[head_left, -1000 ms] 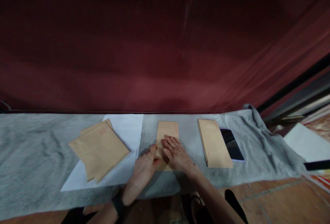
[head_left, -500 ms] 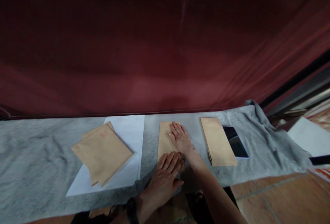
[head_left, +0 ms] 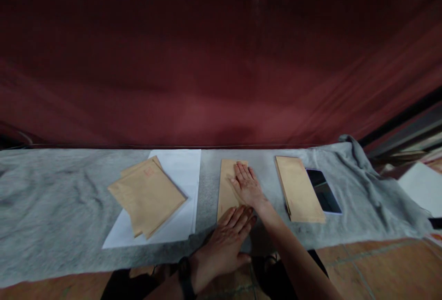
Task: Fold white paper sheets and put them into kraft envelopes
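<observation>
One brown, rectangular paper envelope (head_left: 225, 189) lies under your flattened right hand (head_left: 248, 186), fingers extended; your left hand (head_left: 229, 237), likewise palm-down and flat, covers the envelope's near end.

**A:** ok so what've you got on your arms there?

**B:** pretty minimal tbh. Bare left hand (head_left: 227, 240), then a black band (head_left: 186, 276) round that wrist, fairly wide and kinda watch-like. Can't make out a dial or any markings on it, it's too dim.

**A:** and the other side?

**B:** my right hand (head_left: 249, 189) is bare, and so's the right forearm (head_left: 290, 247) all the way down to the bottom edge.

**A:** anything below that?

**B:** yeah, dark clothing (head_left: 119, 286), basically black, on my legs. It's in shadow, so I couldn't tell you the fabric or the cut lol
</observation>
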### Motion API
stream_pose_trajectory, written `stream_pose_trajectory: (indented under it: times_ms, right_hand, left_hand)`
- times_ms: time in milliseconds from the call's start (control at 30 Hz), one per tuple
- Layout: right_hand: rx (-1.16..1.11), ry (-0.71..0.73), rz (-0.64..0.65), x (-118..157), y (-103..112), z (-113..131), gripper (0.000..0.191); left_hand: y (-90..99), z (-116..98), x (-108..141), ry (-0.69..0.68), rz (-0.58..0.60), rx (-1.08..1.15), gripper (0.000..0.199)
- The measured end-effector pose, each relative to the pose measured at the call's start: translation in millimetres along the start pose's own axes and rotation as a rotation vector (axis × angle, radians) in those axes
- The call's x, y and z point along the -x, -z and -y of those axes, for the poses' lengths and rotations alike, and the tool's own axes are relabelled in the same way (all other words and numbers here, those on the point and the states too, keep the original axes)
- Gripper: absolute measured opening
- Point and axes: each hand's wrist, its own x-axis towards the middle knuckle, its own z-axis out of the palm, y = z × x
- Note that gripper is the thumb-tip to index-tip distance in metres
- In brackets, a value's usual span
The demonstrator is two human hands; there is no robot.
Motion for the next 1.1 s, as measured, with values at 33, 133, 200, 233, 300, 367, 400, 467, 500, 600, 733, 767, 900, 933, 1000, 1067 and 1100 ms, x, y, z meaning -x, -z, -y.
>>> stream_pose_trajectory:
  times_ms: [33,133,200,233,300,367,400,467,500,600,733,767,900,933,1000,1067,1100]
  right_hand:
    - [-0.001,0.005,0.002,1.6,0.3,0.7,0.06]
    - [0.005,0.014,0.008,6.5,1.5,2.5,0.06]
    - [0.007,0.027,0.005,10.0,2.3,3.5,0.06]
    - [0.007,0.035,0.002,11.7,2.6,3.9,0.06]
    - [0.004,0.052,-0.001,14.9,3.2,4.6,0.06]
    - [0.002,0.064,0.002,17.8,3.7,5.1,0.06]
    - [0.003,0.07,0.005,19.0,4.0,5.2,0.061]
    - [0.005,0.086,0.009,21.4,4.6,5.2,0.06]
    - [0.009,0.096,0.01,22.5,4.9,5.0,0.06]
    - [0.029,0.127,0.012,25.5,5.3,4.1,0.06]
    - [0.048,0.158,0.009,29.0,4.1,2.9,0.06]
    - [0.048,0.165,0.008,29.8,3.8,2.9,0.06]
    - [0.044,0.183,-0.001,33.6,3.2,5.0,0.061]
    - [0.043,0.184,-0.003,34.6,3.2,5.8,0.062]
    - [0.043,0.184,-0.007,36.4,3.2,7.5,0.062]
    - [0.046,0.185,-0.007,38.1,3.2,8.8,0.062]
    - [0.048,0.188,-0.007,38.9,3.1,9.3,0.062]
  left_hand:
    - [2.8,-0.3,-0.4,-0.004,0.02,0.011,0.09]
    - [10.7,-1.9,-1.4,0.001,0.08,0.038,0.091]
    - [14.0,-3.1,-1.8,0.005,0.104,0.052,0.091]
    - [14.9,-3.5,-1.9,0.007,0.107,0.056,0.092]
    - [15.6,-3.7,-1.9,0.005,0.104,0.064,0.094]
    - [15.3,-3.0,-1.6,-0.002,0.097,0.071,0.094]
    - [15.1,-2.5,-1.4,-0.003,0.097,0.075,0.093]
    - [15.1,-1.3,-0.9,-0.004,0.108,0.084,0.092]
    - [15.4,-0.8,-0.8,-0.004,0.115,0.091,0.092]
    - [17.8,0.2,-0.8,-0.015,0.132,0.115,0.094]
    - [24.7,0.1,-2.2,-0.01,0.184,0.134,0.095]
    - [26.5,0.3,-2.6,-0.01,0.198,0.139,0.095]
    - [31.4,4.1,-2.7,-0.048,0.208,0.196,0.093]
    - [32.2,5.6,-2.5,-0.061,0.208,0.214,0.093]
    - [33.8,8.3,-2.3,-0.083,0.214,0.244,0.091]
    - [35.7,10.1,-2.5,-0.096,0.223,0.265,0.09]
    - [36.8,10.8,-2.8,-0.101,0.227,0.274,0.089]
